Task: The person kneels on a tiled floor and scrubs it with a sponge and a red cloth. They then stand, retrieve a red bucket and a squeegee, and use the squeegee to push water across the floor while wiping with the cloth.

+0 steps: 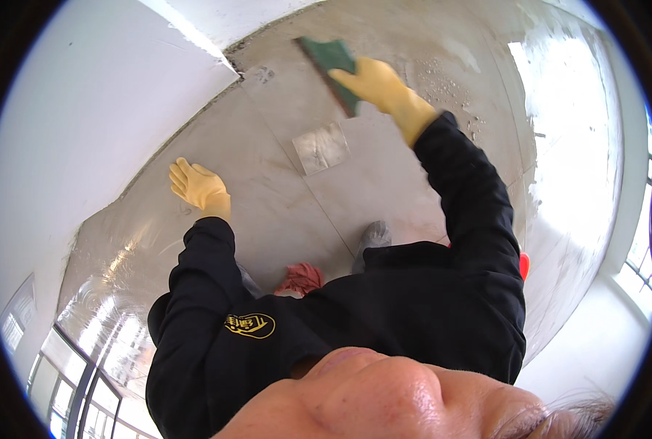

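My right hand (pixel 377 84) wears a yellow rubber glove and grips a green grout float (pixel 329 57) with a dark reddish-brown edge. The float is slightly blurred and tilted over the far part of the tiled floor (pixel 260 146). Out to the left, my left hand (pixel 199 188), in the same kind of glove, has its fingers stretched out and holds nothing. It is low over the tiles or resting on them; I cannot tell which. Between the hands is a small shiny square (pixel 321 148) along a tile joint.
White walls (pixel 106 95) border the floor at the left, with a jutting corner at the far left. Crumbs of debris (pixel 443 84) lie right of the float. A red cloth (pixel 301 278) is near my covered foot (pixel 375 235). Windows (pixel 642 245) stand at the right.
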Motion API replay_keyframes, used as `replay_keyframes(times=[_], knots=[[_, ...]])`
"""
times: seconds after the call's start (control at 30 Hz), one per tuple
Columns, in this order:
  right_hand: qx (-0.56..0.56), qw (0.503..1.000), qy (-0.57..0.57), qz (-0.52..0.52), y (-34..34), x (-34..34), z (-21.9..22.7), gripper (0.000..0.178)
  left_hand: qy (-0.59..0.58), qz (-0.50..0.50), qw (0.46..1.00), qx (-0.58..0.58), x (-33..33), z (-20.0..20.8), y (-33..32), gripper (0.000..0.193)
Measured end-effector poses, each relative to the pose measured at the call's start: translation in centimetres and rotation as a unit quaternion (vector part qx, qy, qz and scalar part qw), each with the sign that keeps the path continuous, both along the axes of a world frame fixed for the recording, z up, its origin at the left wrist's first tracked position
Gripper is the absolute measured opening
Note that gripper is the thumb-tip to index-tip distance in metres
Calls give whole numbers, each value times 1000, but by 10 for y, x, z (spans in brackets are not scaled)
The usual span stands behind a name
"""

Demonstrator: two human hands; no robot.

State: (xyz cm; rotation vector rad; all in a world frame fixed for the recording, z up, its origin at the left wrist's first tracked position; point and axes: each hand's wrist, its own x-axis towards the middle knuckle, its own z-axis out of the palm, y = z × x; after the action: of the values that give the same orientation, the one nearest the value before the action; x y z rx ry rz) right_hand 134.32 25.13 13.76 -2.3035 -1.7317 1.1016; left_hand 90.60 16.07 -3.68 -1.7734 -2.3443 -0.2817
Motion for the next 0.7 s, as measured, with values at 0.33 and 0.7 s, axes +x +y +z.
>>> replay_keyframes(times=[0.33, 0.7], knots=[[-26, 995, 42, 81, 107, -155, -90, 48, -20, -9, 1000, -12, 9, 21, 4, 35], [-46, 995, 87, 17, 82, -140, -49, 41, -26, 15, 998, -46, 4, 13, 3, 42]])
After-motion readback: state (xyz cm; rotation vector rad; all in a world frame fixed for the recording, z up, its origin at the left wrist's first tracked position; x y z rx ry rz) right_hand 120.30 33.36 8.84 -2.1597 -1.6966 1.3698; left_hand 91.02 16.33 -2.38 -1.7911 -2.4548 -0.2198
